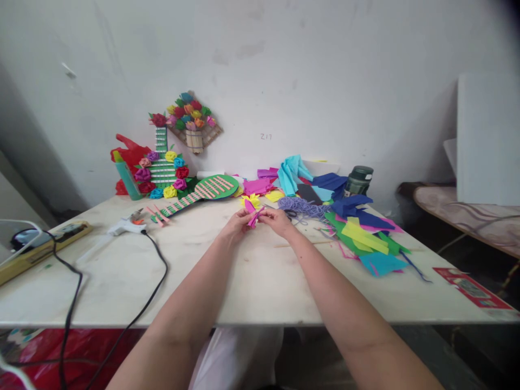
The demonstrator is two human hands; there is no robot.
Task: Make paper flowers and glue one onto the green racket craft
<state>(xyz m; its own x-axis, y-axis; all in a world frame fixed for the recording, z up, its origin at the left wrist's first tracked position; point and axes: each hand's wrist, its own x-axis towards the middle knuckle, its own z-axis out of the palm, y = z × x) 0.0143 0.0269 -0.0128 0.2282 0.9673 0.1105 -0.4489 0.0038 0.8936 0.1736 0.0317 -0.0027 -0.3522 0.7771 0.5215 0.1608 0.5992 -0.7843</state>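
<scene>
Both my arms reach out over a pale table (252,281). My left hand (236,222) and my right hand (275,219) meet above the table's middle, fingers pinched on a small folded piece of pink paper (252,215). A yellow paper flower (251,200) lies just behind them. Purple cord (300,206) is piled to the right of my right hand.
Coloured paper sheets (365,233) are heaped at the right. A white glue gun (125,225) with a black cable (156,271) lies at the left. Paper-flower crafts (170,173) lean on the wall. A dark green jar (358,180) stands at the back right.
</scene>
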